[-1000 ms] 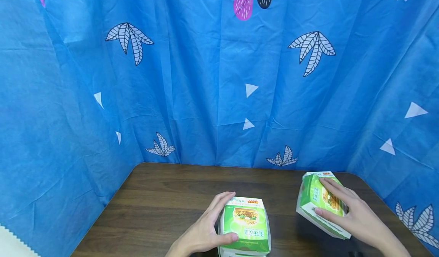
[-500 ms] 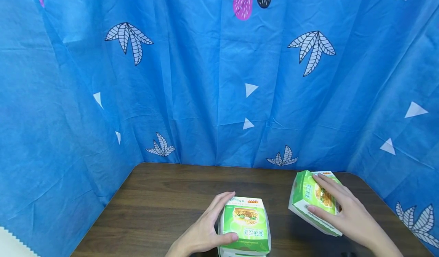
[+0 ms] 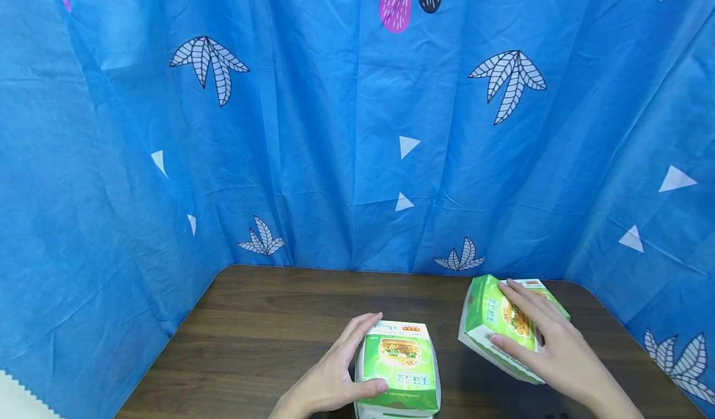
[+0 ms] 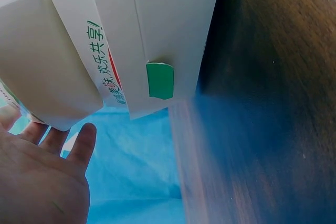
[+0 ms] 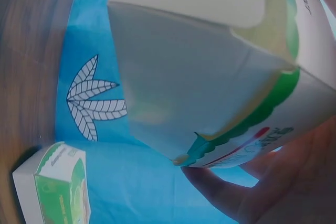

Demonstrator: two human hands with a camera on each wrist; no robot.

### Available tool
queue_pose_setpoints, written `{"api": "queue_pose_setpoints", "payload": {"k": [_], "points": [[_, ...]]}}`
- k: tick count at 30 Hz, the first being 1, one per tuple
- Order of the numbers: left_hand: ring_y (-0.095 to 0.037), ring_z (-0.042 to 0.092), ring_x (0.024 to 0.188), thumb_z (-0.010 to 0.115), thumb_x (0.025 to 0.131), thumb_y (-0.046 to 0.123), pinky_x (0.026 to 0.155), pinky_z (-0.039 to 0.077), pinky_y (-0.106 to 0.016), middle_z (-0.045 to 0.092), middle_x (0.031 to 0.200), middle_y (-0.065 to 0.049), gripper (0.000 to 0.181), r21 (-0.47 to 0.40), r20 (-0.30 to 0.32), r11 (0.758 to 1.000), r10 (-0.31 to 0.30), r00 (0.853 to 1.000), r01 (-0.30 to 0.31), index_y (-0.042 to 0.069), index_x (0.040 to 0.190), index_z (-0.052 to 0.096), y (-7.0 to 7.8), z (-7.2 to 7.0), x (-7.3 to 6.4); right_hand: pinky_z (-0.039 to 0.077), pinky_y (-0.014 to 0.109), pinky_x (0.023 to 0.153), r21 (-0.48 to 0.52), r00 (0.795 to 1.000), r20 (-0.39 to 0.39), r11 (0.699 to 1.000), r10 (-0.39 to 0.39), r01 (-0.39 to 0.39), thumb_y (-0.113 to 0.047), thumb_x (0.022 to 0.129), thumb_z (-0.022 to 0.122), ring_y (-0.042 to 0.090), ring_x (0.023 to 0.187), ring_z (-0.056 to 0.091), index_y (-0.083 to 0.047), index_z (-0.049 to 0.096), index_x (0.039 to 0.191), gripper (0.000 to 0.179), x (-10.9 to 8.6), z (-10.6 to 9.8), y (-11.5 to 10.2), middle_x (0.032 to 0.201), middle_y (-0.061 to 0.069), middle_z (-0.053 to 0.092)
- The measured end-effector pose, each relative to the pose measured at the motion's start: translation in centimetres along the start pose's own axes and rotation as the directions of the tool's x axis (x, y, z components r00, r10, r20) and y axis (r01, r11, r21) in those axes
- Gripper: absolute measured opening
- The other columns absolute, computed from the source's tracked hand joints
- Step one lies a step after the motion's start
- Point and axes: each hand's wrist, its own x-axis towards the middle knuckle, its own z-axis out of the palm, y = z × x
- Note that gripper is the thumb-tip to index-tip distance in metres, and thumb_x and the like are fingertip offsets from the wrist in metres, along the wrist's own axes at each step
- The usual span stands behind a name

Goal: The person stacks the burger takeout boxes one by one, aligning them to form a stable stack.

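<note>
My left hand (image 3: pixel 335 369) grips a green-and-white burger box (image 3: pixel 399 366), thumb on its near top and fingers along its far left side. In the left wrist view this upper box (image 4: pixel 47 61) sits on another white burger box (image 4: pixel 157 35) with a green tab, which stands on the table. To the right, my right hand (image 3: pixel 550 341) holds a second green burger box (image 3: pixel 497 323), tilted and raised off the table. Its white underside (image 5: pixel 184 72) fills much of the right wrist view. The fingers on its far side are partly hidden.
Behind the right hand, one more burger box (image 3: pixel 558 298) stands on the dark wooden table (image 3: pixel 251 344); its green side (image 5: pixel 58 198) shows in the right wrist view. A blue patterned curtain (image 3: pixel 313 127) encloses the table at the back and sides.
The right hand has carried its burger box leftward, tilting it a little more, and the box behind it shows more. My left hand and its box have stayed in place.
</note>
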Motion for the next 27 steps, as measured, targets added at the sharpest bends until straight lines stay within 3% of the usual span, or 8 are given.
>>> {"api": "queue_pose_setpoints", "payload": {"k": [8,14,19,27], "points": [[-0.013,0.034,0.130,0.069,0.082,0.051,0.102,0.040,-0.047,0.024,0.151,0.018,0.085,0.002,0.002,1.000,-0.018,1.000,0.018,0.042,0.150,0.018,0.0,0.0,0.0,0.039,0.067,0.085,-0.010,0.999,0.038,1.000,-0.005,0.005,-0.060,0.079,0.068,0.035,0.130,0.035,-0.038,0.030,0.149,0.083,-0.1,0.2,-1.4,0.150,0.009,0.038],[-0.015,0.035,0.130,0.069,0.082,0.050,0.102,0.041,-0.045,0.026,0.151,0.015,0.085,0.013,-0.002,1.000,-0.006,1.000,0.006,0.041,0.150,0.018,-0.1,0.1,0.0,0.039,0.065,0.087,0.010,0.999,0.034,0.999,-0.042,0.042,-0.058,0.079,0.070,0.034,0.132,0.035,-0.041,0.031,0.148,0.081,-0.3,0.5,-2.5,0.151,0.006,0.037],[-0.014,0.033,0.130,0.069,0.082,0.049,0.101,0.041,-0.046,0.025,0.151,0.016,0.085,-0.011,0.008,0.999,-0.032,0.999,0.032,0.043,0.149,0.017,0.0,0.1,0.0,0.040,0.063,0.088,0.037,0.997,0.034,0.997,-0.068,0.067,-0.056,0.079,0.071,0.033,0.134,0.034,-0.042,0.033,0.147,0.079,-0.5,0.7,-3.4,0.153,0.001,0.035],[-0.014,0.034,0.129,0.069,0.083,0.049,0.101,0.041,-0.047,0.026,0.151,0.014,0.085,-0.001,0.007,1.000,-0.031,1.000,0.031,0.043,0.150,0.017,0.0,0.1,0.1,0.038,0.065,0.090,0.024,0.996,0.042,0.997,-0.073,0.072,-0.060,0.077,0.071,0.032,0.134,0.035,-0.045,0.035,0.145,0.078,-0.6,1.2,-4.4,0.151,-0.002,0.038]]}}
